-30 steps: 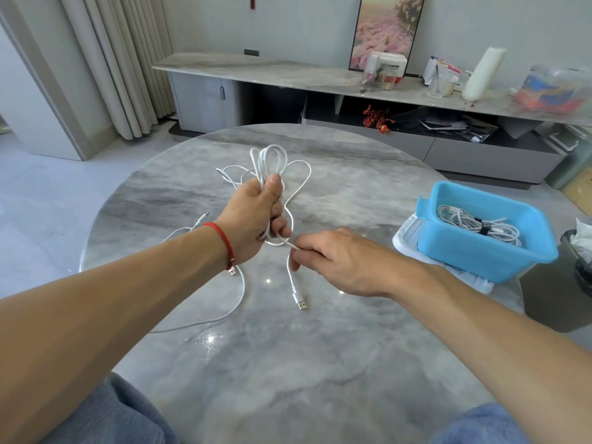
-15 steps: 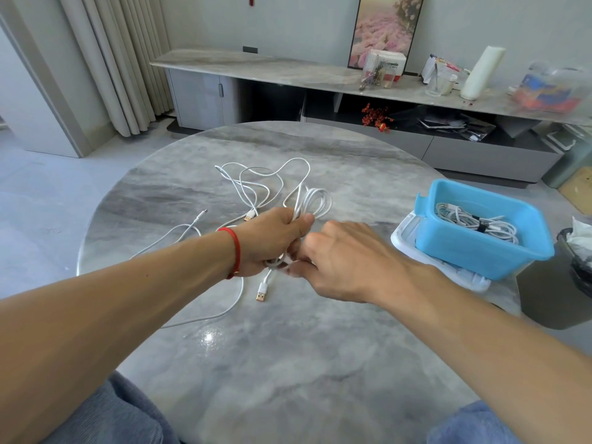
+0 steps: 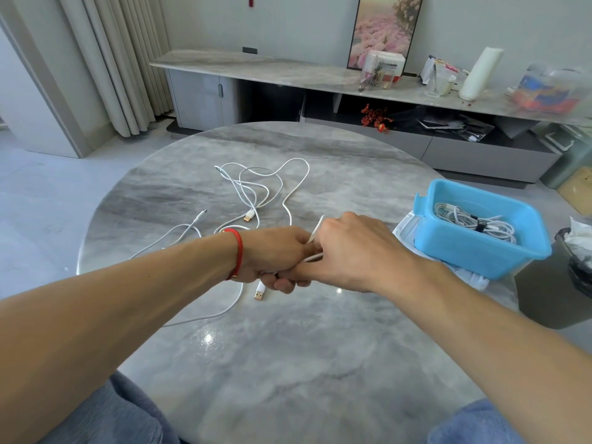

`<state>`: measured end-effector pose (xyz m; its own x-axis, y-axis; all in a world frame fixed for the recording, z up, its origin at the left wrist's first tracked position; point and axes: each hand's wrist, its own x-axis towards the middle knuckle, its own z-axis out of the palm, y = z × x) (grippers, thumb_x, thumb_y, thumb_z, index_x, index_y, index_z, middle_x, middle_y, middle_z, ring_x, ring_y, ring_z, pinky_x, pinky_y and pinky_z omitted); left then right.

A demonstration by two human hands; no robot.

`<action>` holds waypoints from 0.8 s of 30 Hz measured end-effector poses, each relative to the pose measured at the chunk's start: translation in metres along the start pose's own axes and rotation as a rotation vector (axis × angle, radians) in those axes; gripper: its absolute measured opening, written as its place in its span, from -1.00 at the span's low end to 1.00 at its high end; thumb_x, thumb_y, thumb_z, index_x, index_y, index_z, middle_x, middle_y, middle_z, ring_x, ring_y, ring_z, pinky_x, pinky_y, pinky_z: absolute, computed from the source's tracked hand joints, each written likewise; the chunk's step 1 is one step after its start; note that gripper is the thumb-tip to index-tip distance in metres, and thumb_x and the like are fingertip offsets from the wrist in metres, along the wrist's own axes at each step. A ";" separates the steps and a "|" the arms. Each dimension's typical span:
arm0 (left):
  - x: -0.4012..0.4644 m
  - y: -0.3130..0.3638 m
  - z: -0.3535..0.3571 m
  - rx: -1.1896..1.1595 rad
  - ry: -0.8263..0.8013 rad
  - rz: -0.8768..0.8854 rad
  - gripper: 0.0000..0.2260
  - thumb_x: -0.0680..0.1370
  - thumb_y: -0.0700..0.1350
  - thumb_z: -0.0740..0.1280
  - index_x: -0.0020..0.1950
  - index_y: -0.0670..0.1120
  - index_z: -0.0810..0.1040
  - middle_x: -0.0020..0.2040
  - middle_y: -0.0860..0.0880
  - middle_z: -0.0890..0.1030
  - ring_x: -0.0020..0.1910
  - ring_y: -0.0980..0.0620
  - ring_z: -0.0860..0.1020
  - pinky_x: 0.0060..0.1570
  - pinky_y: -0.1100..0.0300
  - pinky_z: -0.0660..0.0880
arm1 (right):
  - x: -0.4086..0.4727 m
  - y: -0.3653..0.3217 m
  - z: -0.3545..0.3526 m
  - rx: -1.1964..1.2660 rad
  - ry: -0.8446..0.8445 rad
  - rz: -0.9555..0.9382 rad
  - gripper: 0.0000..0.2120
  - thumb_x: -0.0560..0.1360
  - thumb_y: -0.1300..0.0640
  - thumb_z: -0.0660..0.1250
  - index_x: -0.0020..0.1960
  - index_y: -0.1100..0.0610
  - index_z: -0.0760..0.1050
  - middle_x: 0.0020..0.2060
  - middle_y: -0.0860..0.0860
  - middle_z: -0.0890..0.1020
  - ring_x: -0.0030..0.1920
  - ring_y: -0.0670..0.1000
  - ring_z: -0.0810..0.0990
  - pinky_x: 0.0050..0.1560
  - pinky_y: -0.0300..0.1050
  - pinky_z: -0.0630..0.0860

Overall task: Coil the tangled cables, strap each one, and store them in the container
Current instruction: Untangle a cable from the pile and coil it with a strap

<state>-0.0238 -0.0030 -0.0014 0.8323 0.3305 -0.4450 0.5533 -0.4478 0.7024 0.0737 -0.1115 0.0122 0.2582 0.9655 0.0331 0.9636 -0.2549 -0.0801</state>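
Note:
My left hand (image 3: 275, 254), with a red string on its wrist, grips a bundle of white cable low over the round marble table (image 3: 288, 363). Its USB plug (image 3: 260, 291) hangs out below the fist. My right hand (image 3: 355, 251) sits against the left one and covers the coil; strands of the white cable (image 3: 315, 235) show between the two hands, and its fingers curl round them. More loose white cables (image 3: 256, 187) lie tangled on the table beyond my hands. A blue container (image 3: 480, 251) at the right holds a strapped cable coil (image 3: 474, 221).
The blue container stands on a white lid (image 3: 407, 225) near the table's right edge. A dark bin (image 3: 576, 267) stands on the floor right of the table. A long marble sideboard (image 3: 288, 72) with clutter runs along the far wall. My knees are under the near edge.
The upright coil in my left hand came down and to the right, and my right hand closed over it. The loose cables it was lifted from now lie flat on the table.

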 end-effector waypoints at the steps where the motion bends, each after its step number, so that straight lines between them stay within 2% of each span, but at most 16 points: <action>1: 0.001 -0.001 -0.002 -0.020 0.009 -0.005 -0.66 0.70 0.01 0.18 -0.26 -0.04 0.37 -0.40 -0.01 0.43 -0.62 0.15 0.38 -0.64 0.35 0.28 | 0.000 0.005 -0.002 0.076 -0.040 -0.002 -0.59 0.33 -0.43 0.36 -0.19 -0.10 0.65 -0.40 -0.07 0.52 -0.27 -0.06 0.54 -0.37 -0.13 0.33; 3: 0.003 -0.007 -0.006 -0.079 0.007 -0.016 -0.63 0.69 0.11 0.16 -0.25 -0.04 0.33 -0.44 0.01 0.35 -0.64 0.12 0.31 -0.64 0.35 0.20 | -0.001 0.021 -0.008 0.244 -0.102 0.019 -0.75 0.37 -0.39 0.38 -0.16 -0.23 0.58 -0.33 -0.14 0.57 -0.24 -0.16 0.54 -0.29 -0.20 0.41; 5: 0.005 -0.016 -0.010 -0.164 -0.019 -0.041 -0.64 0.69 0.16 0.13 -0.22 -0.02 0.29 -0.46 0.03 0.24 -0.61 0.08 0.20 -0.59 0.36 0.09 | -0.002 0.042 -0.010 0.339 -0.066 0.065 -0.81 0.50 -0.23 0.40 -0.14 -0.15 0.50 -0.31 -0.16 0.56 -0.23 -0.19 0.53 -0.19 -0.13 0.41; 7: 0.007 -0.023 -0.014 -0.259 -0.015 -0.065 -0.65 0.69 0.16 0.11 -0.19 -0.02 0.30 -0.46 0.04 0.18 -0.59 0.08 0.15 -0.57 0.38 0.05 | -0.005 0.060 -0.009 0.355 0.010 0.084 -0.79 0.57 -0.13 0.38 -0.20 -0.10 0.50 -0.36 -0.13 0.59 -0.29 -0.19 0.53 -0.18 -0.10 0.40; 10: 0.009 -0.025 -0.021 -0.394 -0.012 -0.035 -0.60 0.65 0.26 0.10 -0.17 -0.03 0.33 -0.46 0.04 0.17 -0.59 0.08 0.12 -0.60 0.38 0.04 | -0.008 0.071 -0.007 0.396 0.043 0.108 -0.73 0.60 -0.16 0.32 -0.22 -0.08 0.57 -0.40 -0.12 0.64 -0.37 -0.15 0.59 -0.24 -0.11 0.47; 12: 0.010 -0.023 -0.023 -0.417 -0.029 0.020 -0.51 0.58 0.39 0.06 -0.17 -0.03 0.33 -0.43 0.05 0.16 -0.54 0.07 0.10 -0.57 0.33 0.01 | -0.006 0.072 -0.005 0.423 0.090 0.131 -0.71 0.61 -0.14 0.32 -0.22 -0.06 0.61 -0.38 -0.09 0.65 -0.40 -0.16 0.60 -0.26 -0.16 0.46; 14: 0.011 -0.020 -0.022 -0.369 -0.049 0.088 -0.45 0.50 0.48 0.03 -0.21 -0.01 0.29 -0.39 0.03 0.13 -0.50 0.05 0.08 -0.53 0.29 0.01 | -0.004 0.071 -0.004 0.416 0.173 0.161 -0.71 0.60 -0.12 0.34 -0.22 -0.04 0.67 -0.33 -0.05 0.61 -0.32 -0.14 0.58 -0.22 -0.21 0.45; 16: 0.013 -0.017 -0.017 -0.253 -0.018 0.164 -0.47 0.51 0.46 0.07 -0.28 0.00 0.24 -0.41 0.02 0.14 -0.53 0.05 0.10 -0.54 0.32 0.05 | -0.001 0.067 -0.004 0.400 0.242 0.182 -0.69 0.60 -0.11 0.34 -0.19 0.01 0.71 -0.36 -0.03 0.58 -0.27 -0.09 0.52 -0.27 -0.33 0.36; 18: 0.016 -0.017 -0.011 -0.179 0.076 0.209 -0.50 0.58 0.36 0.12 -0.27 -0.05 0.25 -0.49 0.03 0.21 -0.58 0.05 0.15 -0.56 0.33 0.12 | 0.001 0.063 -0.003 0.453 0.292 0.217 -0.63 0.61 -0.07 0.36 -0.20 0.17 0.69 -0.46 0.06 0.53 -0.40 -0.05 0.41 -0.36 -0.29 0.32; 19: 0.017 -0.018 -0.009 -0.161 0.124 0.233 -0.51 0.61 0.31 0.12 -0.27 -0.07 0.26 -0.52 0.04 0.24 -0.60 0.04 0.18 -0.57 0.32 0.15 | 0.002 0.061 -0.002 0.511 0.316 0.252 -0.62 0.60 -0.07 0.37 -0.21 0.21 0.67 -0.51 0.04 0.52 -0.47 -0.08 0.38 -0.42 -0.31 0.31; 21: 0.019 -0.018 -0.007 -0.139 0.184 0.289 -0.52 0.65 0.24 0.12 -0.31 -0.08 0.25 -0.56 0.10 0.28 -0.61 0.06 0.22 -0.59 0.33 0.20 | 0.005 0.057 0.000 0.675 0.363 0.318 -0.69 0.58 -0.06 0.42 -0.20 0.13 0.70 -0.49 -0.01 0.62 -0.54 -0.14 0.44 -0.41 -0.35 0.40; 24: 0.016 -0.017 -0.005 -0.173 0.171 0.333 -0.55 0.65 0.22 0.11 -0.30 -0.06 0.24 -0.52 0.10 0.29 -0.58 0.05 0.21 -0.58 0.30 0.17 | 0.009 0.051 0.003 0.940 0.405 0.384 -0.79 0.56 0.00 0.47 -0.19 0.07 0.73 -0.43 0.03 0.67 -0.45 -0.01 0.61 -0.23 0.00 0.65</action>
<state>-0.0201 0.0142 -0.0180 0.9393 0.3313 -0.0893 0.2291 -0.4118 0.8820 0.1250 -0.1160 0.0057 0.6995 0.6977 0.1546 0.4210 -0.2274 -0.8781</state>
